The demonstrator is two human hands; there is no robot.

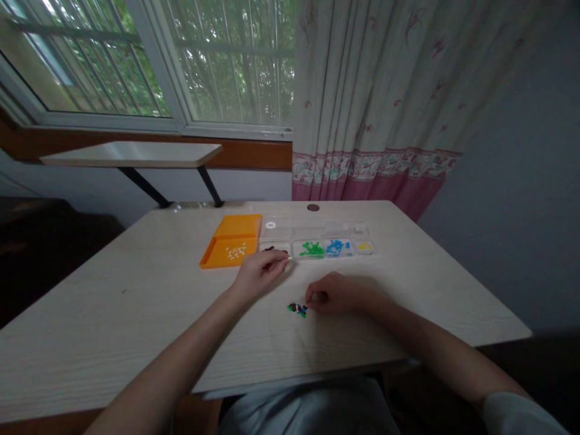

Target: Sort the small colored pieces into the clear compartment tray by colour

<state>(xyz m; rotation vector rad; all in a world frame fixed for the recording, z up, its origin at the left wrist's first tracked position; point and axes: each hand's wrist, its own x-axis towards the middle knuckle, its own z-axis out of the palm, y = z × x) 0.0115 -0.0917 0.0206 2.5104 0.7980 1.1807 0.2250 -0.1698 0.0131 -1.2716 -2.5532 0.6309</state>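
My left hand (259, 273) reaches forward, fingers pinched on a thin pale stick whose tip lies at the clear compartment box (317, 232), beside its cell of dark beads (270, 248). My right hand (333, 294) rests curled on the table, fingertips pressed together next to a small heap of mixed dark, green and blue beads (297, 309); whether it holds one I cannot make out. The box also holds green beads (312, 248), blue beads (338, 246) and yellow beads (364, 246).
An orange tray (235, 232) with small white beads (236, 251) sits left of the box on the pale wooden table (136, 302). Behind are a small shelf (131, 153), a window and a pink-bordered curtain (376, 96).
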